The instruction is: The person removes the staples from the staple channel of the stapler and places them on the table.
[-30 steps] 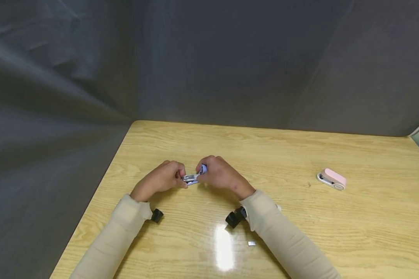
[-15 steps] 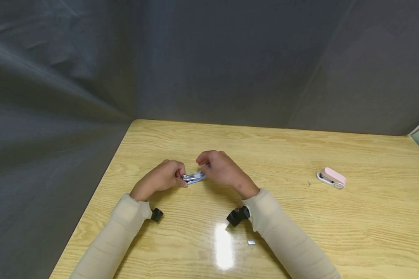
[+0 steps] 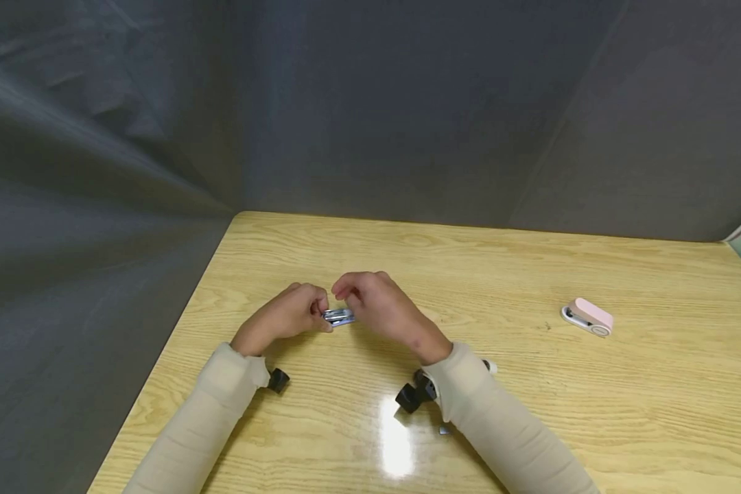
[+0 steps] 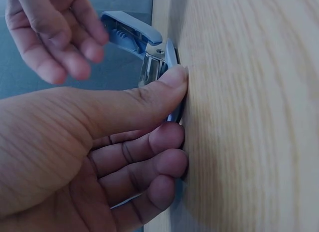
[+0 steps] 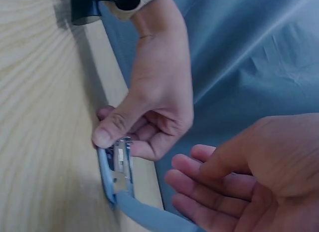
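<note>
A light blue stapler (image 3: 338,317) lies on the table with its top cover (image 4: 132,28) swung wide back, baring the metal staple channel (image 5: 122,159). My left hand (image 3: 289,312) pinches the stapler's front end between thumb and fingers. In the left wrist view, the thumb presses along the blue base (image 4: 172,52). My right hand (image 3: 383,307) hovers over the hinge end, its fingers loosely bent with nothing between them. From the head, that hand hides the raised cover.
A pink and white stapler (image 3: 588,317) stands on the table at the right. A small silvery piece (image 3: 444,431) lies beside my right sleeve, partly covered by it. Dark sheeting (image 3: 377,116) rises behind the wooden table (image 3: 469,267) and at its left.
My right hand has let go of the stapler's cover, which has swung further back, and then moved left over the stapler. The left hand has kept its hold in place.
</note>
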Motion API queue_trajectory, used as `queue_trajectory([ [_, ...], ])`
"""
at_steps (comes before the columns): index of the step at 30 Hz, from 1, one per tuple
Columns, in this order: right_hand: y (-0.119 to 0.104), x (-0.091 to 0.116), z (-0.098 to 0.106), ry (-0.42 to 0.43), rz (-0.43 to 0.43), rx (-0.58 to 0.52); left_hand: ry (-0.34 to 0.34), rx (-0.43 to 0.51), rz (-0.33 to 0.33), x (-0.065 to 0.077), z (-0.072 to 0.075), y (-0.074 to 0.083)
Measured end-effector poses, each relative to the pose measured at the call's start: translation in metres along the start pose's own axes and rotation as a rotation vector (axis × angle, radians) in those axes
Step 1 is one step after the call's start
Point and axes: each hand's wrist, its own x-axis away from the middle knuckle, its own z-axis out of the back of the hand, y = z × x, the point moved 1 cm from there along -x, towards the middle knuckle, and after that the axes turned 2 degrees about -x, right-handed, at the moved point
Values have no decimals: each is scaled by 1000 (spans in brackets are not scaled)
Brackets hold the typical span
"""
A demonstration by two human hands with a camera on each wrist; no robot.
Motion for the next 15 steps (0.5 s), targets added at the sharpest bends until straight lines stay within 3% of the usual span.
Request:
queue_trajectory([
  [8,4,-1,-14,-59,62,122,-2,11,7,0,1,-1],
  [15,4,-2,-21,-81,53,133,7,14,-6,-1,0,-1],
])
